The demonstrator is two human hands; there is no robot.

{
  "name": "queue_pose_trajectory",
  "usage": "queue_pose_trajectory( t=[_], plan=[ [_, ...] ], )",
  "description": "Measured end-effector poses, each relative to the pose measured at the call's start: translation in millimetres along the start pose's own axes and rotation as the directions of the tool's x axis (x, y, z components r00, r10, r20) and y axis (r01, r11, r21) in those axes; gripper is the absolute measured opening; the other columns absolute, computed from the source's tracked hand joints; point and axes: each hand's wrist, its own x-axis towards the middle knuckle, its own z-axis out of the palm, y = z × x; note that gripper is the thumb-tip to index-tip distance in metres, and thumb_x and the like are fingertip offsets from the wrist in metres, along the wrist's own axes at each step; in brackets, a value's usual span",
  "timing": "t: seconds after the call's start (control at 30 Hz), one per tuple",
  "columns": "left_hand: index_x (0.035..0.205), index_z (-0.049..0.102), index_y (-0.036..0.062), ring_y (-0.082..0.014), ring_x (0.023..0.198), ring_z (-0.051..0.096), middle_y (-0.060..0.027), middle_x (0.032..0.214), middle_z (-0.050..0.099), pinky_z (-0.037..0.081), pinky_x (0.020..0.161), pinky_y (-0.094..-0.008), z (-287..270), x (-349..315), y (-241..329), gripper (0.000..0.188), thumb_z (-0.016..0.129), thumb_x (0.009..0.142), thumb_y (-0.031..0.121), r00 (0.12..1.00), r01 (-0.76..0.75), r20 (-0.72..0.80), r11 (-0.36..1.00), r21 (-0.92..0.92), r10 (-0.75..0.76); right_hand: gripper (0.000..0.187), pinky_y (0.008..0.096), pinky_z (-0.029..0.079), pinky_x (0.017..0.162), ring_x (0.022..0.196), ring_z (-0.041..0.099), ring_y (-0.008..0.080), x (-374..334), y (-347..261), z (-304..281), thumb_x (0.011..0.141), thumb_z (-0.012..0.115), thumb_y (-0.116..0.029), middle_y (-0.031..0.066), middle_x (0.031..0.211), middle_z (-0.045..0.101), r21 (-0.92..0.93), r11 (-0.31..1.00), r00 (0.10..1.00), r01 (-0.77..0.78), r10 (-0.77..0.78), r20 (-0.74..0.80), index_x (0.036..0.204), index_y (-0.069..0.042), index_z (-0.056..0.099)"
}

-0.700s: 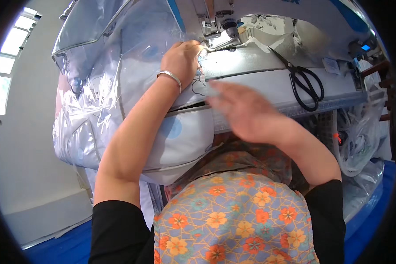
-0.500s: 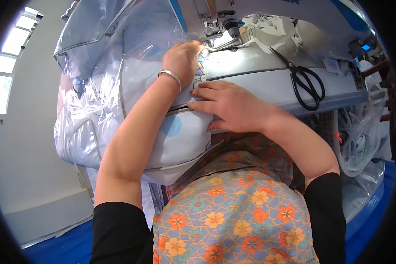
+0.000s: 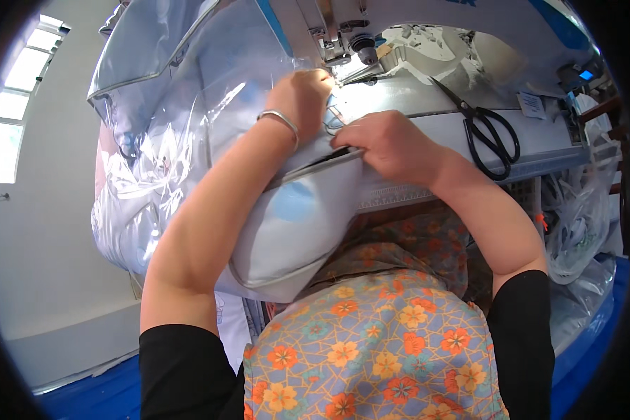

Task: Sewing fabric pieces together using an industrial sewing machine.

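White, blue-printed fabric (image 3: 287, 241) with grey piping hangs over the front edge of the sewing machine bed. It is joined to or lies with shiny clear plastic sheeting (image 3: 168, 168) on the left. My left hand (image 3: 302, 105), a silver bangle at its wrist, has its fingers curled on the fabric close to the sewing machine's presser foot (image 3: 337, 52). Those fingertips are partly lost in the lamp's glare. Just right of it, my right hand (image 3: 395, 147) pinches the piped fabric edge, where a dark strip, maybe a zipper, shows.
Black-handled scissors (image 3: 488, 136) lie on the machine bed (image 3: 427, 133), right of my right hand. The sewing machine arm (image 3: 455, 21) spans the top. A ruler strip (image 3: 399, 196) runs along the front edge. Clear plastic bags (image 3: 581, 210) hang at the right.
My right hand has gone from fingers spread flat on the fabric to a pinch on its edge, lifting it rightward. My left fingers have curled tighter near the presser foot.
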Motion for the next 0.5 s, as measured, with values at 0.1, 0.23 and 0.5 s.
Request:
queue_pose_trajectory(
  t=[0.1,0.23,0.5],
  plan=[
    [0.092,0.068,0.0060,-0.0334,0.104,0.066,-0.0136,0.102,0.070,0.054,0.090,-0.0425,2,4,18,0.017,0.056,0.081,0.002,0.985,0.164,0.047,0.986,0.029,-0.165,0.037,0.0423,0.055,0.085,0.094,0.069,0.0354,-8,8,-21,0.070,0.052,0.009,0.0154,0.098,0.073,0.075,0.994,0.997,-0.081,0.079,0.026,0.099,-0.003,0.073],
    [0.090,0.068,0.0064,-0.0315,0.108,0.064,-0.0123,0.107,0.071,0.053,0.092,-0.0397,12,1,24,0.015,0.060,0.078,0.002,0.975,0.156,-0.149,0.986,-0.065,-0.164,0.037,0.0412,0.055,0.087,0.096,0.069,0.0350,-11,21,-31,0.070,0.054,0.009,0.0150,0.099,0.073,0.084,0.991,0.991,-0.104,0.096,0.089,0.100,-0.002,0.072],
    [0.095,0.071,0.0060,-0.0341,0.107,0.064,-0.0111,0.121,0.069,0.054,0.090,-0.0413,31,-3,9,0.021,0.061,0.077,0.000,0.935,0.102,-0.325,0.985,-0.137,-0.142,0.032,0.0396,0.054,0.089,0.102,0.068,0.0303,-3,32,-89,0.082,0.061,-0.001,0.0158,0.106,0.072,-0.177,0.916,0.931,-0.359,0.338,-0.137,0.112,-0.005,0.069]
  ],
)
